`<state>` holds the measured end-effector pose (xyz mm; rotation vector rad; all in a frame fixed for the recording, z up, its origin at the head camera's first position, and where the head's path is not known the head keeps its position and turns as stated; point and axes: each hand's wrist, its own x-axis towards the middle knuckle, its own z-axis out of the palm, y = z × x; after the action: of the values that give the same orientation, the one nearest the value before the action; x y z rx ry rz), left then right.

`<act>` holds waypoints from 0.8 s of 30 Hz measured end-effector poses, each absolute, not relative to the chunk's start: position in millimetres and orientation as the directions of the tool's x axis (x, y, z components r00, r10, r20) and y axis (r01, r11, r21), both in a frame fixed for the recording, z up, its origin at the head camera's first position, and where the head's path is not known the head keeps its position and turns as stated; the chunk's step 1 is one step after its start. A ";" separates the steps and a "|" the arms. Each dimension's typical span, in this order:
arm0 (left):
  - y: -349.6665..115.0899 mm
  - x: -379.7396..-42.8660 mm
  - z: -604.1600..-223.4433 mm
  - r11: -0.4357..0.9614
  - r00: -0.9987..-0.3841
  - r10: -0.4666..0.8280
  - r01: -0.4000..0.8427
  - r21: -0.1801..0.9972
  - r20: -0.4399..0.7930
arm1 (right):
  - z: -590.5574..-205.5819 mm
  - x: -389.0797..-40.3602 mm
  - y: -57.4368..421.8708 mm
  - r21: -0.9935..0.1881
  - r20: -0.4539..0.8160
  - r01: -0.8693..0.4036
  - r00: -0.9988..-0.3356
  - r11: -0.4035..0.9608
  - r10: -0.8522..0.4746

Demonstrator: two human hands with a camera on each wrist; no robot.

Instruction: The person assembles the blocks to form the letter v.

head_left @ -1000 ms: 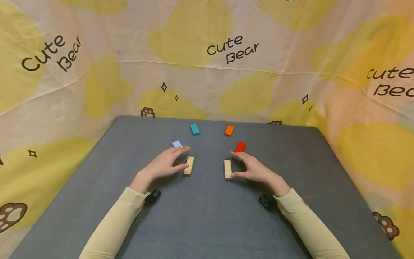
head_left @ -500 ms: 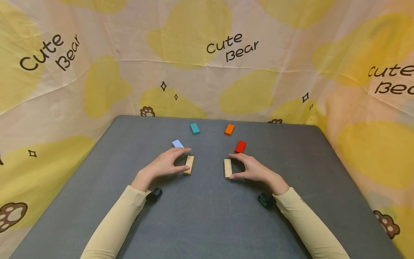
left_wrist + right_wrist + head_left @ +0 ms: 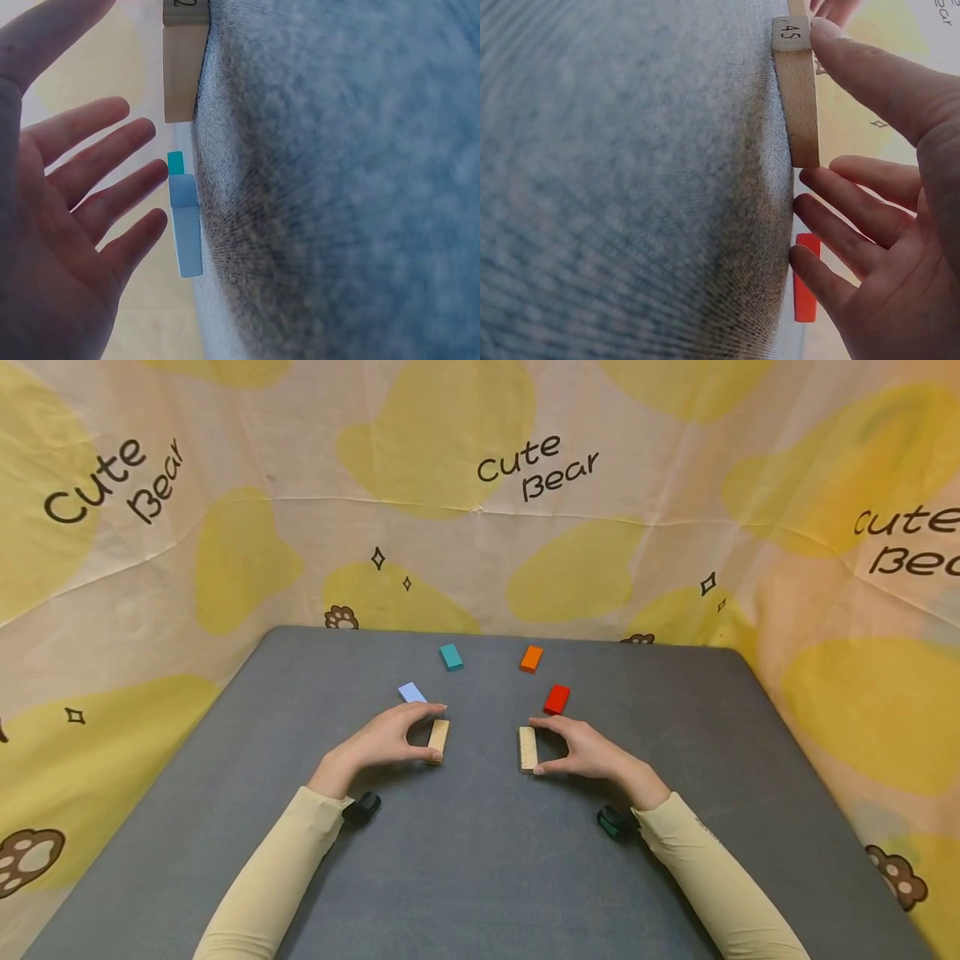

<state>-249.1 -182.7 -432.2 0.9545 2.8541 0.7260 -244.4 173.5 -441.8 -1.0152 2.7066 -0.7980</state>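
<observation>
Two pale wooden blocks lie lengthwise on the grey table, the left wooden block [image 3: 439, 737] and the right wooden block [image 3: 528, 748]. My left hand [image 3: 378, 739] reaches around the left one, thumb by its near end and fingers past its far end. In the left wrist view its fingers are spread, apart from that block [image 3: 184, 71]. My right hand [image 3: 588, 752] spans the right block in the same way. The right wrist view puts its thumb beside the numbered end of the block [image 3: 801, 105], with fingertips near the other end; contact is unclear.
A light blue block [image 3: 409, 692] lies just beyond my left hand, a red block [image 3: 557, 699] beyond my right. Farther back are a teal block [image 3: 451, 657] and an orange block [image 3: 531, 658]. A printed cloth [image 3: 450, 568] hangs behind the table [image 3: 480, 877].
My left hand has moved slightly right, its thumb now over the block's near end. Both hands' fingers have come closer around the block ends. The blocks stay where they were.
</observation>
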 end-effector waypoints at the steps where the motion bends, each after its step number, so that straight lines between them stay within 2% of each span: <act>1: -182.7 -249.4 -432.1 0.698 -0.810 0.578 0.552 0.456 0.097 | -441.8 -244.2 173.7 -0.527 0.049 -0.568 -0.763 0.632 -0.645; 12: -185.2 -254.2 -437.6 0.681 -0.818 0.575 0.492 0.543 0.019 | -443.9 -244.5 174.7 -0.518 0.032 -0.555 -0.773 0.651 -0.634; 24: -186.1 -257.1 -439.6 0.687 -0.813 0.582 0.488 0.538 -0.005 | -444.8 -247.0 173.9 -0.523 0.016 -0.542 -0.778 0.658 -0.628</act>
<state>-257.1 -186.1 -439.6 0.8711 2.7217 0.7921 -247.0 173.9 -444.8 -0.9635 2.7066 -0.7724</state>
